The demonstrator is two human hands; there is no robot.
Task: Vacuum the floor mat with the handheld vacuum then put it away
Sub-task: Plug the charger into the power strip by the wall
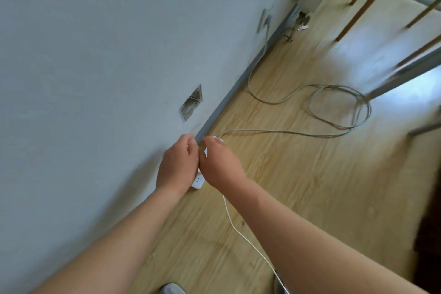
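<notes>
My left hand (177,164) and right hand (220,164) are pressed side by side over the strip (198,182). Both sets of fingers curl down onto it. I cannot tell whether either hand actually grips a plug or the strip's body, because the hands hide nearly all of it; only its near end shows.

A thin white cord (232,221) runs from under my right wrist, at the strip, back toward me. A grey cable (286,132) leaves the strip's far end and loops across the floor (310,186) well beyond it. The strip lies against the wall (95,79). Neither vacuum nor mat is in view.

I judge the risks to be these: the strip could slide or lift if I tug one-handed. A fingertip could slip onto the pins. My feet could catch the cord behind the strip.
</notes>
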